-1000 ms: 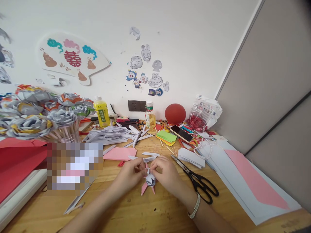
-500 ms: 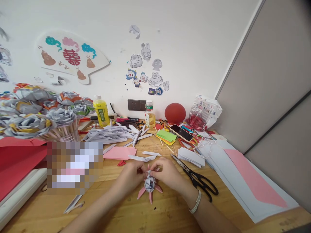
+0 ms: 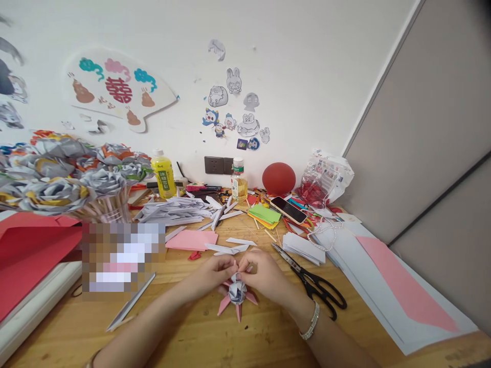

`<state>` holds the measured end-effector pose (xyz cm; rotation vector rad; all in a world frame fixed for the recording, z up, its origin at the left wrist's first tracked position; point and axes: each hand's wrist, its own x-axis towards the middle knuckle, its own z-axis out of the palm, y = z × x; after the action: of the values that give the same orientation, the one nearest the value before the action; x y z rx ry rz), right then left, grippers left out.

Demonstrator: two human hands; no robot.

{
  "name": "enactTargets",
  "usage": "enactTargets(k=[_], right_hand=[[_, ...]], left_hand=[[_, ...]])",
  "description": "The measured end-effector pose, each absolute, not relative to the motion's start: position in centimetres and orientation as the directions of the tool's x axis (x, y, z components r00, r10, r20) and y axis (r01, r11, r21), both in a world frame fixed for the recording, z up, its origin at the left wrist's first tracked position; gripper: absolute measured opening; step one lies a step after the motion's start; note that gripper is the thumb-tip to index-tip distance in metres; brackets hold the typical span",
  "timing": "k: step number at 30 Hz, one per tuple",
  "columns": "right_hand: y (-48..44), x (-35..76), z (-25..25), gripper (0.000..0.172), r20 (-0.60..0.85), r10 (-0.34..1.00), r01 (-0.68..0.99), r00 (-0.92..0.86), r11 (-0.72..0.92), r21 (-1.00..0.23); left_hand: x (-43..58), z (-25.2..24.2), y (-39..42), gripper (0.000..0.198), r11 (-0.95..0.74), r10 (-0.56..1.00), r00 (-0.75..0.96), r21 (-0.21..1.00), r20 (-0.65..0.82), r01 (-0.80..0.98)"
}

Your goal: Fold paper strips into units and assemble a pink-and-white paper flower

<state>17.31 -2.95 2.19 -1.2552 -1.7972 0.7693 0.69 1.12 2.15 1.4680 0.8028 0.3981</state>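
Observation:
A small folded paper flower (image 3: 237,294) in grey-white, with pink pointed petals spreading from it, lies just above the wooden table between my hands. My left hand (image 3: 218,271) pinches its far edge from the left, fingertips closed. From the other side, my right hand (image 3: 261,273) grips the same edge, thumb and finger pressed together. The fingers hide the flower's far part. Close to my right hand lie black-handled scissors (image 3: 312,283), blades pointing away. Folded white paper strips (image 3: 230,249) and a pink paper stack (image 3: 192,239) lie beyond my hands.
Paper flowers on sticks (image 3: 103,186) stand at the left, near a yellow bottle (image 3: 163,176). A heap of folded strips (image 3: 174,209), green paper (image 3: 264,213), a phone (image 3: 288,210) and a red balloon (image 3: 279,178) lie farther back. White sheets (image 3: 378,291) cover the right side.
The whole view has shifted slightly, so the scene sits a little farther right. Both hands keep their pinch on the paper flower, with fingertips drawn a bit closer together.

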Motion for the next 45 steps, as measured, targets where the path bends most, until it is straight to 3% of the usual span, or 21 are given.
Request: enactTargets(k=[5, 10, 18, 25, 37, 45], right_hand=[[-2.8, 17.4, 2.1, 0.021, 0.354, 0.910, 0.508, -0.216, 0.415, -0.755], [-2.4, 18.0, 1.6, 0.013, 0.358, 0.886, 0.439, -0.294, 0.458, -0.773], [-2.8, 17.8, 2.1, 0.013, 0.522, 0.745, 0.365, -0.416, 0.663, -0.654], [-2.9, 18.0, 2.6, 0.020, 0.456, 0.780, 0.355, -0.428, 0.609, -0.709], [-2.7, 18.5, 2.6, 0.023, 0.536, 0.746, 0.329, -0.395, 0.659, -0.676], [-2.7, 18.4, 2.5, 0.024, 0.564, 0.755, 0.236, -0.335, 0.647, -0.725]], left_hand=[[0.7, 0.9, 1.5, 0.044, 0.088, 0.722, 0.657, 0.971, -0.216, 0.223], [0.6, 0.0, 1.9, 0.046, 0.045, 0.759, 0.621, 0.967, -0.195, 0.250], [0.7, 1.0, 1.9, 0.047, -0.040, 0.844, 0.522, 0.956, -0.124, 0.292], [0.7, 1.3, 2.0, 0.047, -0.047, 0.853, 0.510, 0.960, -0.105, 0.277], [0.8, 1.5, 2.0, 0.052, 0.071, 0.882, 0.451, 0.985, -0.137, 0.160], [0.8, 1.9, 1.9, 0.048, 0.015, 0.849, 0.522, 0.992, -0.081, 0.129]])
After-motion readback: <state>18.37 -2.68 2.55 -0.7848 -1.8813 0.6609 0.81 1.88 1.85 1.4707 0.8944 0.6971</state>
